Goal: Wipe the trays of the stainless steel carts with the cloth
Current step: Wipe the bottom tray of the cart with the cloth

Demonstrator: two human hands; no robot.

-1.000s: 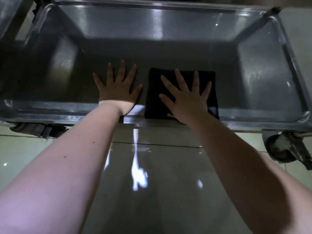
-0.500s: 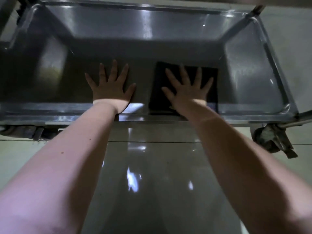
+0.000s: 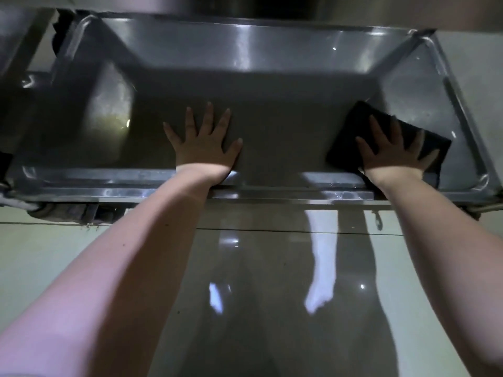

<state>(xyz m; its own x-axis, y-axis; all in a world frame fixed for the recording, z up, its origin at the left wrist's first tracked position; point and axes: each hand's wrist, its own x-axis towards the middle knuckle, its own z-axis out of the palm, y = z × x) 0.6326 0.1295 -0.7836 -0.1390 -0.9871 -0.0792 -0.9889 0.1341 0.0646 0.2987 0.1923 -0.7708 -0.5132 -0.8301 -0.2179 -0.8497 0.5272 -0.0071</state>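
Black cloth (image 3: 359, 121) under flat right hand (image 3: 394, 156) (fingers (image 3: 376, 131) splayed)

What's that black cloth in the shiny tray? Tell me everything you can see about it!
The black rectangular cloth looks soft and is plain dark all over. It lies flat, turned at an angle, on the floor of the stainless steel cart tray, near the tray's right end and front rim. The right hand presses down on it with straight, spread fingers, hiding its middle. The left hand rests on bare metal, apart from it.
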